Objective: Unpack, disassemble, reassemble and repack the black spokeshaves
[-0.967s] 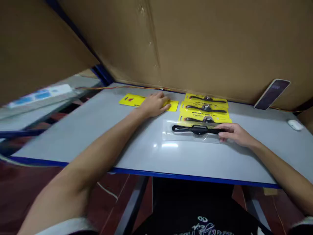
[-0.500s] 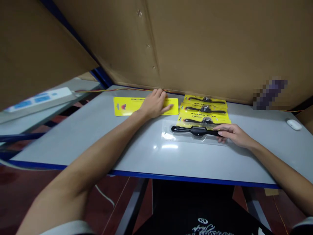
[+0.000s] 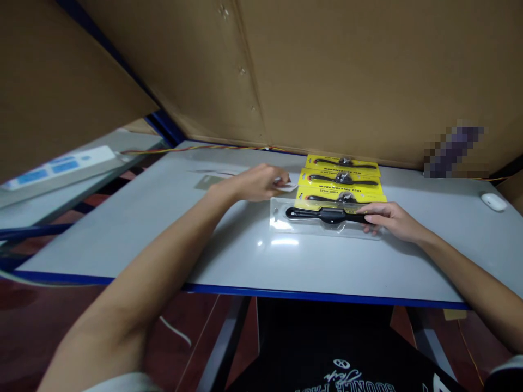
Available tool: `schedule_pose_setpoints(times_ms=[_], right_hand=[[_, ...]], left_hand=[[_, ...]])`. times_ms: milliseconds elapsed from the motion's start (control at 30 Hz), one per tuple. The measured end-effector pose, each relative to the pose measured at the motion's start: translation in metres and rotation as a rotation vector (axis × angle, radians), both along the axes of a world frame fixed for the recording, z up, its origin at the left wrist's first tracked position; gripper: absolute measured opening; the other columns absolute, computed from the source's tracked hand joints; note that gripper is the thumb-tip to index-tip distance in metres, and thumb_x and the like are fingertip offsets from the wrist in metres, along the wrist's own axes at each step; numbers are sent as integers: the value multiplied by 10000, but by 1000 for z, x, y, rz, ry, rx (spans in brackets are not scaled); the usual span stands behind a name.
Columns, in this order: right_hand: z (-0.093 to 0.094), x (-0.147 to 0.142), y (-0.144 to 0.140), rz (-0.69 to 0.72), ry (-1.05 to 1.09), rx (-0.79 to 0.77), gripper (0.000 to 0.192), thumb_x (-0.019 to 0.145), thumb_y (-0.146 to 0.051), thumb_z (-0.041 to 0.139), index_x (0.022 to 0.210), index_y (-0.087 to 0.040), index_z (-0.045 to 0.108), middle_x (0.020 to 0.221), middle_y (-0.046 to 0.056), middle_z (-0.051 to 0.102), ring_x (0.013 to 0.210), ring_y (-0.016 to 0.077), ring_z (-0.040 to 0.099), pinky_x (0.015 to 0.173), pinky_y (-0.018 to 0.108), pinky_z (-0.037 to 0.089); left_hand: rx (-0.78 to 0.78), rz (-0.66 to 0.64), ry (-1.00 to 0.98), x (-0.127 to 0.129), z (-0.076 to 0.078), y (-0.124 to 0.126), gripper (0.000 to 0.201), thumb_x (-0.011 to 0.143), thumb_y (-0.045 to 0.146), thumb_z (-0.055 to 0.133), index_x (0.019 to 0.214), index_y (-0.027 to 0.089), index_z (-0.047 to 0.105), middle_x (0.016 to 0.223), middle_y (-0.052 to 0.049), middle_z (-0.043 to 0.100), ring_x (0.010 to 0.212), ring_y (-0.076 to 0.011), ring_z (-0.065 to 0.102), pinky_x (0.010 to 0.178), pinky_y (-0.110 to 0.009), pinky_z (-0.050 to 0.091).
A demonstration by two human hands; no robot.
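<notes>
My left hand point(image 3: 261, 182) is closed on a backing card point(image 3: 289, 187), lifted and turned so that its thin edge and pale side show. My right hand point(image 3: 394, 220) grips the right end of a black spokeshave point(image 3: 332, 215) lying in a clear plastic blister shell point(image 3: 278, 222); thumb on top, fingertips beneath. That shell overlaps the nearest of three packed spokeshaves on yellow cards. These are the near pack point(image 3: 322, 197), the middle pack point(image 3: 310, 186) and the far pack point(image 3: 318, 170), laid in a column.
The grey table point(image 3: 245, 256) has a blue front edge. A twisted red and yellow wire point(image 3: 196, 147) runs along the cardboard wall point(image 3: 347, 71) behind. At right lies a white rounded case point(image 3: 493, 202), and a pixelated purple object point(image 3: 453, 152). A power strip point(image 3: 61, 167) sits on the left shelf.
The card lay flat, yellow side up, under my open left hand; now that hand has pinched it, raised it and tipped it nearly edge-on. My right hand and the spokeshave shell have hardly moved.
</notes>
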State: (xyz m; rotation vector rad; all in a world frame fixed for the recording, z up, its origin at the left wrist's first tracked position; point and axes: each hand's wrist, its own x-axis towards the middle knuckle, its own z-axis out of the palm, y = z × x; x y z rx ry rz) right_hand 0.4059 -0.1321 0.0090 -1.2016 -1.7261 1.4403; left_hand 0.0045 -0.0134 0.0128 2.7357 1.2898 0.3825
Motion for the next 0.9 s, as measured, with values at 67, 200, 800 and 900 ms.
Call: schedule_pose_setpoints(times_ms=[67, 200, 800, 900], right_hand=[[3, 0, -3, -13, -23, 28, 360, 868, -418, 849, 1141, -183, 841, 798, 48, 804, 674, 185, 754, 607, 310, 609], [9, 8, -7, -115, -66, 155, 335, 876, -403, 823, 1145, -205, 845, 756, 17, 789, 617, 186, 747, 657, 341, 636], [-6, 11, 12, -528, 296, -76, 277, 756, -276, 836, 998, -221, 714, 745, 17, 738, 630, 217, 790, 492, 283, 624], [-7, 11, 12, -517, 304, -62, 280, 760, -278, 840, 998, -225, 702, 752, 8, 726, 630, 210, 785, 534, 303, 651]], left_hand=[[-84, -33, 38, 9, -5, -2, 169, 879, 396, 673, 953, 244, 679, 1153, -105, 732, 999, -290, 721, 876, -375, 545], [-96, 58, 126, 20, -8, -7, 289, 936, 320, 567, 1202, 216, 612, 1236, -150, 683, 1068, -329, 696, 938, -427, 554], [245, 120, -231, 29, 3, -21, 316, 1091, 438, 391, 998, 229, 609, 986, -112, 687, 933, -274, 637, 849, -405, 494], [226, 105, -156, 40, -4, -26, 316, 1099, 424, 388, 1002, 232, 620, 993, -112, 697, 913, -272, 650, 790, -385, 477]])
